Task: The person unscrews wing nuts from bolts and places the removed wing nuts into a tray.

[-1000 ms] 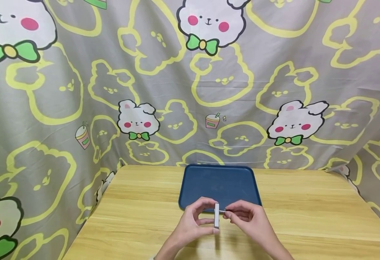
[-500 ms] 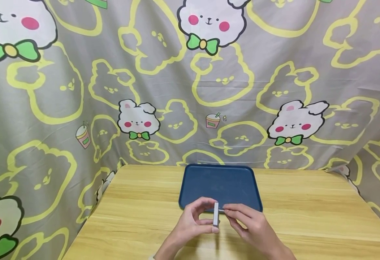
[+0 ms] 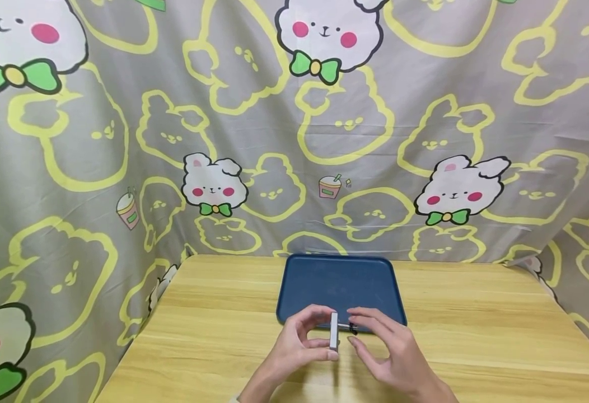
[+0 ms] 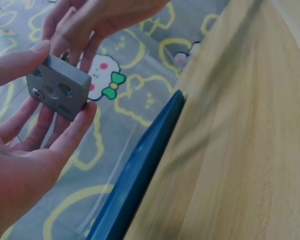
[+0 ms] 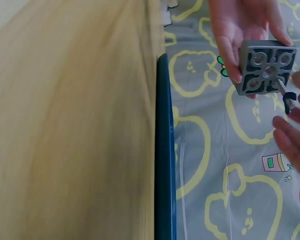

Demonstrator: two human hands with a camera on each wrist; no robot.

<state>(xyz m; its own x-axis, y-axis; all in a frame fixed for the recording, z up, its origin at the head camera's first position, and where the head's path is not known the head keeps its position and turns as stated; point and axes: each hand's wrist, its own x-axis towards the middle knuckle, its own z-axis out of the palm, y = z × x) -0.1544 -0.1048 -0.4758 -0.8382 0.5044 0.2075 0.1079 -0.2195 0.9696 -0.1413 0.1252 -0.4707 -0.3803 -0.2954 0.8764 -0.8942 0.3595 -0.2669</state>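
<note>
Grey cartoon-print cloth [image 3: 254,134] hangs across the upper part of the head view and down both sides, patterned with yellow outlines and white rabbit-like heads with green bows. Below it, a wood-grain table [image 3: 209,336] fills the lower part, with a dark blue tray [image 3: 325,282] lying at the centre, close to the cloth. At the bottom centre, in front of the tray's near edge, the left hand [image 3: 299,338] grips a grey square block [image 3: 333,331] by its edges, thumb below and fingers above, so that it stands on edge. Seen from the left wrist, the block is at upper left, its face pitted with round holes, a shiny round end filling one. From the right wrist, it sits at upper right, showing ringed holes; a thin metal bolt [image 5: 281,86] sticks out near its lower right corner, with a small black piece [image 5: 289,102] near the end. Just right of the block, the right hand [image 3: 395,347] has its fingers and thumb spread apart around the black piece; whether any fingertip touches it, I cannot tell.
</note>
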